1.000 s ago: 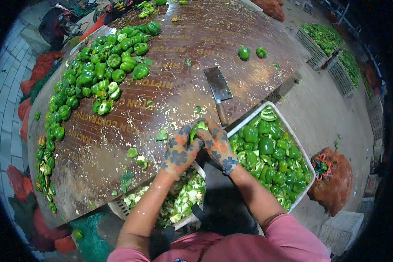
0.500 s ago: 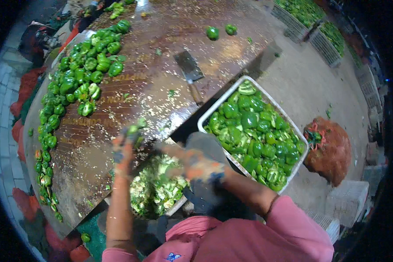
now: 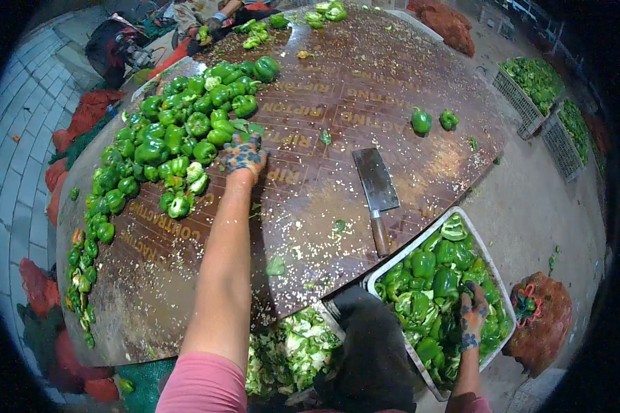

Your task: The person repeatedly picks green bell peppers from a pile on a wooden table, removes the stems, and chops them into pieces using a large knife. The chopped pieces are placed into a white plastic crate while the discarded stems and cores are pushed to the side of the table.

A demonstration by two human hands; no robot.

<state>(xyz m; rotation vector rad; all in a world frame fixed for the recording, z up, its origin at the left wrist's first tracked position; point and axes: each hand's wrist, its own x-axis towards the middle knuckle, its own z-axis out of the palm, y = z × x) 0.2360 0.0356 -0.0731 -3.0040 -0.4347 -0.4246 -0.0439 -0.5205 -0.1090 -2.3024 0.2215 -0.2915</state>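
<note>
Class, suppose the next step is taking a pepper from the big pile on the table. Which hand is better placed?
Probably the left hand: it reaches to the edge of the pile. The right hand is far off, among the peppers in the crate.

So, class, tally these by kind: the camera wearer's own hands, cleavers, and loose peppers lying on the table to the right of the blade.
Flower-patterned gloved hands: 2
Rectangular metal cleaver with brown handle: 1
Rounded green bell peppers: 2
Total: 5
</note>
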